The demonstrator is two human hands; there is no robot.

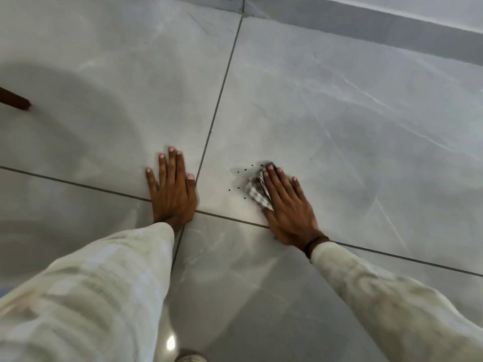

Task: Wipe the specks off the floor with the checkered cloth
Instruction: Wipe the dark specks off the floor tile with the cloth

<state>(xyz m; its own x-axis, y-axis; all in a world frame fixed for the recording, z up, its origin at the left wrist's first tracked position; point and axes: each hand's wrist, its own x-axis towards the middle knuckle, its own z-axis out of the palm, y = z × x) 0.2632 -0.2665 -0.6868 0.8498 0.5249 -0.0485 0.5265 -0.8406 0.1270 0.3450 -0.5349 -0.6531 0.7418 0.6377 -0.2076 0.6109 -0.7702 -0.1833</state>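
Note:
My right hand point(288, 207) lies flat on the grey tiled floor point(339, 121), pressing the crumpled black-and-white checkered cloth point(254, 190) under its fingers and palm. Only the cloth's left edge shows beside the hand. Several small black specks point(241, 170) lie on the tile just left of the cloth, with two more specks point(234, 189) lower down. My left hand point(171, 188) rests flat on the neighbouring tile, fingers spread, holding nothing, left of the grout line point(217, 111).
A dark wooden furniture leg point(15, 100) pokes in at the left edge. A grey skirting and white wall point(392, 24) run along the top right. A light shoe tip point(190, 358) shows at the bottom edge.

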